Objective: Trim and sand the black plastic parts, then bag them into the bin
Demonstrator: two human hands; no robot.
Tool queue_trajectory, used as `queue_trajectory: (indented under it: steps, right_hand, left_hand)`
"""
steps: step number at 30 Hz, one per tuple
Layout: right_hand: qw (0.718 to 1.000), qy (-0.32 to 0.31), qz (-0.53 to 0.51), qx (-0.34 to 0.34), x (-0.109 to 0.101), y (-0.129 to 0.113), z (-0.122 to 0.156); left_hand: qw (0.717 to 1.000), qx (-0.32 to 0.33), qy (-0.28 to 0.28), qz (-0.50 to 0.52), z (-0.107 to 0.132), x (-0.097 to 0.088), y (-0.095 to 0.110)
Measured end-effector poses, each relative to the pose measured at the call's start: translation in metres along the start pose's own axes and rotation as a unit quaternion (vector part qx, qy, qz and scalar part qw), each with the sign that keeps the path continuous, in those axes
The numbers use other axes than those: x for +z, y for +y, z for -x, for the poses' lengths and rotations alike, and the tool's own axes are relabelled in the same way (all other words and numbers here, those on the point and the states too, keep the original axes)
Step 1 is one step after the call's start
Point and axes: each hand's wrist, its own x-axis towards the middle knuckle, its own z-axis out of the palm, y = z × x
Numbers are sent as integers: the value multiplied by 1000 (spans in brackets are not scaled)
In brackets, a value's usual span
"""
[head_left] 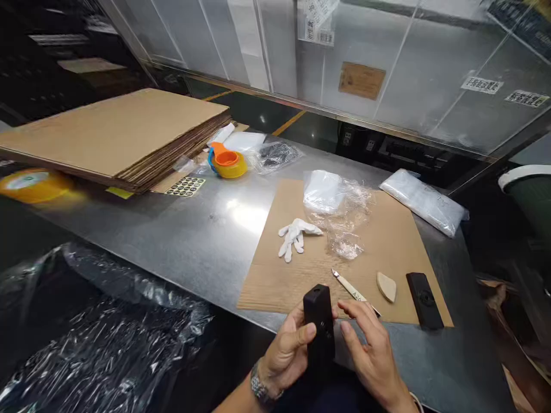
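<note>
My left hand grips a black rectangular housing upright near the table's front edge, its thumb on the near face. Beside the housing, my right hand has its fingers apart; whether a fingertip touches the housing is hard to see. Just beyond the right hand lies a slim, pale-handled craft knife. To its right are a beige, wedge-shaped pad and a similar black housing with a round recess. These rest on a cardboard sheet, along with a white glove.
Crumpled clear plastic bags lie on the cardboard, with a wrapped plastic packet at right. Stacked cardboard, a tape dispenser and a sticker sheet occupy the left. A metal shelf overhangs the back. Black plastic sits front left.
</note>
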Motion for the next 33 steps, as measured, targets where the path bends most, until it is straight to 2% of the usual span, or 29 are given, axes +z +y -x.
queue_trajectory:
  steps: [4,7,10,14,16,18,20,22,24,26,28,31,33]
  right_hand:
    - [1000,-3,-6,-13,5,-7,-1]
    - [1000,14,-13,5,3,-6,0]
    - [999,24,-40,23,-4,-8,2]
    - [997,-15,-73,-3,-10,-19,4]
    - [997,-6,-68,-26,-8,-23,5]
    - [998,19,-57,-29,-4,-22,5]
    - [997,30,-73,7,0,-18,5]
    - [988,30,-133,74,2,-12,5]
    - [966,38,-220,132,1,-7,5]
    - [939,45,-302,161,-1,-5,6]
    - [920,36,-354,164,-3,-6,7]
    - [916,1,-373,150,-6,-9,9]
    - [917,-31,-376,132,-8,-10,10]
  left_hand:
    - [999,21,23,-25,1,1,-2]
    - [996,47,36,-63,2,1,-2]
    - [991,69,16,-110,3,0,-2]
    - [973,101,-15,-206,4,-2,-6]
    - [947,128,9,-295,6,0,-10]
    - [901,155,48,-403,10,2,-12]
    - [855,157,63,-490,16,6,-9]
    - [836,124,49,-532,22,9,-1]
    - [849,73,26,-522,27,11,8]
    - [883,11,-1,-469,29,13,14]
    - [926,-68,-37,-369,28,15,13]
    - [955,-152,-73,-244,25,16,-1]
    - [956,-152,-71,-242,25,16,-11]
